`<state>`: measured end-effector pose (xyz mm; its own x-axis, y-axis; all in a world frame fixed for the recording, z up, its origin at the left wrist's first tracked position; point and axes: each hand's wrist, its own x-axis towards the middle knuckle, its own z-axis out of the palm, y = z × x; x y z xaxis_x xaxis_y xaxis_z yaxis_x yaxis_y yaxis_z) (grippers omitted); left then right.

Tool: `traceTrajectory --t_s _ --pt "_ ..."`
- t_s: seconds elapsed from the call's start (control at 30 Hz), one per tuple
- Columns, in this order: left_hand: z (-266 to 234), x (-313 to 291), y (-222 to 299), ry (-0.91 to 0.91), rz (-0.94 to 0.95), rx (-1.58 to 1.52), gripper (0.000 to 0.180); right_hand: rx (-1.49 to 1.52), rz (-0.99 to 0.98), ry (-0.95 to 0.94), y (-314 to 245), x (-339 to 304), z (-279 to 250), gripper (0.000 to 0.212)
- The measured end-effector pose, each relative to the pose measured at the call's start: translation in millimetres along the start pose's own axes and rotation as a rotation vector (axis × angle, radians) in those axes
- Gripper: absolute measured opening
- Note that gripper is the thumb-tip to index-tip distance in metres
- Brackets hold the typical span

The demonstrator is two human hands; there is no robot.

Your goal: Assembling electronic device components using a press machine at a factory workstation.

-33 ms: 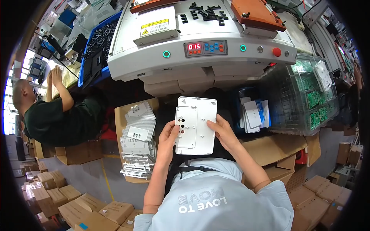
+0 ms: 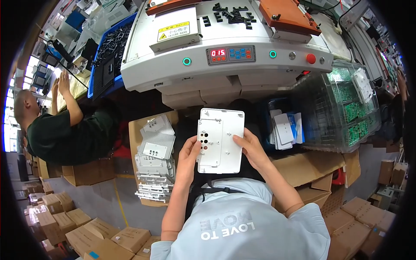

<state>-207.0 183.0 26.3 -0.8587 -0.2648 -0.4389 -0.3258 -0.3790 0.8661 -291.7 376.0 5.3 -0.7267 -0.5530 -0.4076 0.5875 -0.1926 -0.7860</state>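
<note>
Background: white machine [image 2: 145, 71]; panel stack [image 2: 155, 151] left, clear crate [image 2: 323, 125] right; hands [image 2: 189, 152] pinching white plate [image 2: 232, 154] by sides.

The white panel [image 2: 222, 141] is evenly lit; windows [image 2: 9, 117] at left glare; edges bend into black.

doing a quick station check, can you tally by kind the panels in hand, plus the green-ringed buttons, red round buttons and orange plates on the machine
White panel held between left hand and right hand: 1
Green-ringed buttons: 2
Red round button: 1
Orange plates: 2
Total: 6
</note>
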Motion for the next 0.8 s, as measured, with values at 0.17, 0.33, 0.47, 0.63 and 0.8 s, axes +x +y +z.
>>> traceTrajectory --t_s 0.17,0.33,0.47,0.63,0.8 --pt "6 -16 2 -0.083 0.414 0.705 0.079 -0.185 -0.293 0.206 -4 4 3 0.028" --pt "28 -29 -19 -0.120 0.776 1.172 0.081 -0.504 -0.336 0.186 -26 -10 54 0.036" --pt "29 -28 -9 0.109 0.461 0.407 0.057 -0.598 -0.542 -0.161 -53 -13 78 0.048" --pt "-20 -14 -7 0.047 -0.004 -0.876 0.055 -1.279 -1.282 0.315 -141 35 60 0.017" --pt "-32 -18 -13 0.051 -0.013 -0.862 0.055 -1.607 -1.017 0.786 -208 106 43 0.024"
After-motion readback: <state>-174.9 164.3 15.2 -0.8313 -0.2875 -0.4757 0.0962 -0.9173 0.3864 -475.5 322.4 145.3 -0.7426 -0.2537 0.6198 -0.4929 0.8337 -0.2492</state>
